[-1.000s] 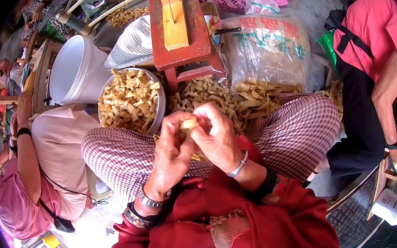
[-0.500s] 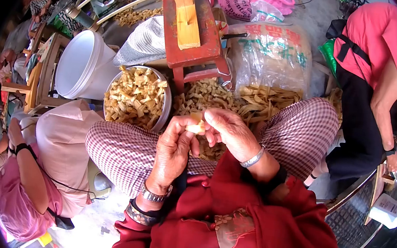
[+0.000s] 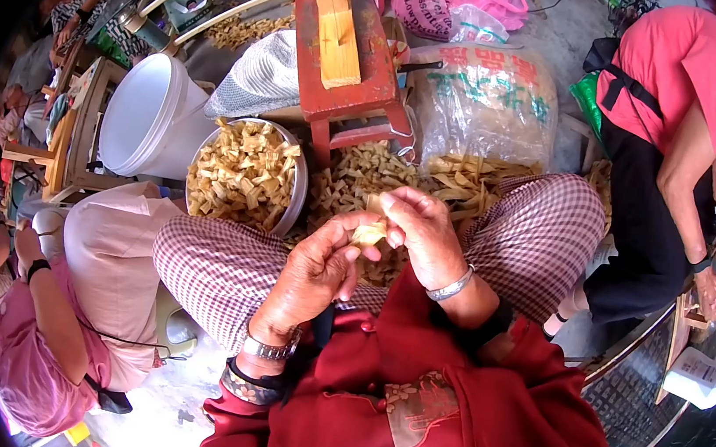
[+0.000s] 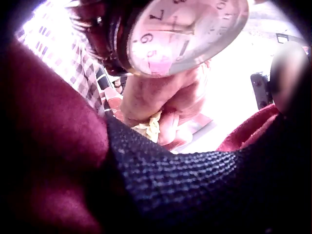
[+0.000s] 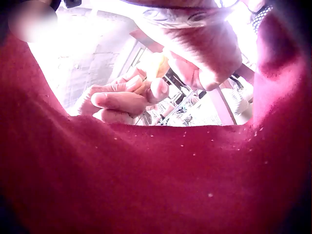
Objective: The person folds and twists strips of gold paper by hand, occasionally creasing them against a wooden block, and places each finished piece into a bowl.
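Observation:
Both hands meet in front of the lap around a small, pale yellow folded strip (image 3: 368, 233). My left hand (image 3: 315, 265) pinches it between thumb and fingers. From the other side, my right hand (image 3: 429, 239) grips its upper end with thumb and forefinger. In the left wrist view, a crumpled part of the strip (image 4: 153, 127) pokes out beneath the hand, below a wristwatch (image 4: 190, 36). The right wrist view is washed out, with the strip (image 5: 158, 66) between the fingers of both hands.
A round tub (image 3: 298, 192) heaped with folded yellow pieces stands left of the knees. Loose pieces (image 3: 366, 171) and long flat strips (image 3: 478, 174) lie ahead. Beyond are a red stool (image 3: 371, 93) bearing a wooden block, a white bucket (image 3: 136, 119) and a plastic sack (image 3: 487, 97). People sit on both sides.
The hands parted slightly and shifted right with the strip, which turned between the fingers and shows more of its folded face. The right thumb has come back onto its upper end.

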Available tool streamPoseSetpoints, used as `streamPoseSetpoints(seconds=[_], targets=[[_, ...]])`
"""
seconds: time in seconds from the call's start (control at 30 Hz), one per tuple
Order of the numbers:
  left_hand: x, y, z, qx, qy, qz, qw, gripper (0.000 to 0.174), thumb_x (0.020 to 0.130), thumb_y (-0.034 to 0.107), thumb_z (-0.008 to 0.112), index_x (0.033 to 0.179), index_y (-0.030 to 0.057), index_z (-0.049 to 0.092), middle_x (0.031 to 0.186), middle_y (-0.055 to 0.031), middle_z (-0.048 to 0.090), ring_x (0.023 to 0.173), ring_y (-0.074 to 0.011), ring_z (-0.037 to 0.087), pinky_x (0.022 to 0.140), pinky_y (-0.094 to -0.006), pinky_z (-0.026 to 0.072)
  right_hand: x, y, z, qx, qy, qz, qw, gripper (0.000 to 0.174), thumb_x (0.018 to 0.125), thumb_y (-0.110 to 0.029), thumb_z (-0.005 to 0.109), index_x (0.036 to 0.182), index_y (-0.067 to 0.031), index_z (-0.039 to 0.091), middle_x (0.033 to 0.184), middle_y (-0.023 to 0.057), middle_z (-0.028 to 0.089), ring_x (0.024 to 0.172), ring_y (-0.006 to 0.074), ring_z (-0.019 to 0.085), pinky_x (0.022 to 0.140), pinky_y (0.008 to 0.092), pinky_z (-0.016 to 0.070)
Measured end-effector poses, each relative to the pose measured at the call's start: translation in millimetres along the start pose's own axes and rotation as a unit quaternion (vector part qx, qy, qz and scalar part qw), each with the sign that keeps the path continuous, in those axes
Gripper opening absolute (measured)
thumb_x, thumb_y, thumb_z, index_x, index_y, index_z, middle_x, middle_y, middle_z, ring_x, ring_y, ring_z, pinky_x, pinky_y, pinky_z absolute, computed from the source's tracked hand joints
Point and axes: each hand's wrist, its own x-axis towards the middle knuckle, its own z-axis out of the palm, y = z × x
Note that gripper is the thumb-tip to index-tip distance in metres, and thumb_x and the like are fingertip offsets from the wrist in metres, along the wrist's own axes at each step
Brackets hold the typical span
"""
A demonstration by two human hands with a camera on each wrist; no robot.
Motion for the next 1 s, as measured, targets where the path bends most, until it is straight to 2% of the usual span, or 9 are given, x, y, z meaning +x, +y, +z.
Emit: streamPoseSetpoints(seconds=[0.17,0.27,0.3,0.47,0.5,0.6,0.67,0.77,1.0], targets=[[-4.5,7.1,-2.9,-0.012,-0.043,-0.029,0.999,0.051,0.094,-0.005,0.04,0.142,0.01,0.033,0.08,-0.0015,0.057,0.052,-0.0032,0.039,0.049,-0.0166,0.0357,-3.5,-3.7,1.7,0.054,0.03,-0.023,0.998,0.018,0.093,-0.019,0.055,0.087,-0.0026,0.059,0.067,-0.0033,0.051,0.056,0.0028,0.045,0.052,0.0176,0.0373],[-5.2,10.4,5.3,0.021,0.045,-0.003,0.999,0.052,0.094,-0.003,0.043,0.143,0.0095,0.032,0.074,0.0007,0.056,0.052,-0.0021,0.038,0.049,-0.0163,0.0349,-1.0,-3.6,-1.7,0.058,0.008,-0.042,0.997,0.021,0.094,-0.023,0.054,0.092,-0.0027,0.058,0.068,-0.0032,0.05,0.056,0.0029,0.044,0.051,0.0177,0.0374],[-3.1,7.7,1.8,0.085,0.073,0.008,0.994,0.054,0.091,-0.004,0.047,0.142,0.008,0.033,0.073,-0.0025,0.059,0.056,-0.0054,0.048,0.054,-0.0196,0.0423,0.1,-5.1,-1.1,0.06,-0.004,-0.047,0.997,0.022,0.095,-0.025,0.054,0.095,-0.0027,0.057,0.067,-0.0032,0.05,0.055,0.0029,0.044,0.051,0.0177,0.0373],[2.5,-6.7,-3.5,0.248,0.122,0.129,0.952,0.064,0.086,-0.008,0.054,0.143,0.0092,0.032,0.072,-0.0021,0.059,0.054,-0.0055,0.046,0.052,-0.0202,0.0423,-2.2,-11.2,-1.6,-0.061,-0.163,-0.021,0.985,0.047,0.097,-0.046,0.042,0.104,-0.0008,0.052,0.061,-0.0019,0.046,0.047,0.0042,0.042,0.044,0.0188,0.0377],[3.4,-4.9,-2.9,0.251,0.111,0.138,0.952,0.064,0.086,-0.007,0.055,0.143,0.0091,0.031,0.071,-0.0019,0.058,0.054,-0.0057,0.046,0.053,-0.0205,0.0424,-2.9,-11.1,1.8,-0.064,-0.156,0.0,0.986,0.044,0.096,-0.043,0.045,0.1,-0.0009,0.053,0.061,-0.0017,0.048,0.046,0.0043,0.043,0.043,0.0191,0.0382],[0.9,7.1,-1.5,0.232,0.09,0.095,0.964,0.06,0.085,-0.012,0.05,0.141,0.0035,0.033,0.094,-0.0162,0.065,0.086,-0.0206,0.066,0.078,-0.0278,0.0499,-5.3,-10.6,11.9,-0.046,-0.121,0.047,0.99,0.029,0.091,-0.03,0.058,0.091,-0.0015,0.055,0.062,-0.0003,0.053,0.043,0.005,0.046,0.039,0.0198,0.0386],[0.7,9.1,-2.4,0.201,0.087,0.046,0.975,0.056,0.088,-0.008,0.05,0.14,0.0029,0.033,0.099,-0.0157,0.065,0.086,-0.0189,0.065,0.078,-0.0269,0.0496,-4.2,-9.4,9.6,-0.02,-0.118,0.079,0.99,0.023,0.089,-0.024,0.061,0.092,-0.0016,0.055,0.062,-0.0001,0.053,0.043,0.0053,0.046,0.038,0.0199,0.0383],[5.5,-3.1,0.3,0.162,0.094,0.073,0.98,0.053,0.093,0.003,0.051,0.142,0.005,0.032,0.069,0.0014,0.052,0.061,-0.0063,0.045,0.059,-0.0194,0.0409,-4.1,-7.6,8.7,0.028,-0.119,0.117,0.986,0.017,0.088,-0.017,0.06,0.091,-0.0019,0.055,0.061,-0.0004,0.051,0.044,0.0055,0.045,0.039,0.02,0.0373],[3.4,-6.9,-1.6,0.03,0.084,0.043,0.995,0.037,0.094,0.004,0.05,0.13,0.0021,0.041,0.072,0.0023,0.052,0.062,-0.0051,0.044,0.059,-0.0188,0.0385,-2.4,-7.2,3.9,0.116,-0.1,0.156,0.976,0.009,0.085,-0.012,0.061,0.086,-0.0037,0.057,0.062,-0.0022,0.049,0.046,0.0036,0.042,0.041,0.0194,0.034]])
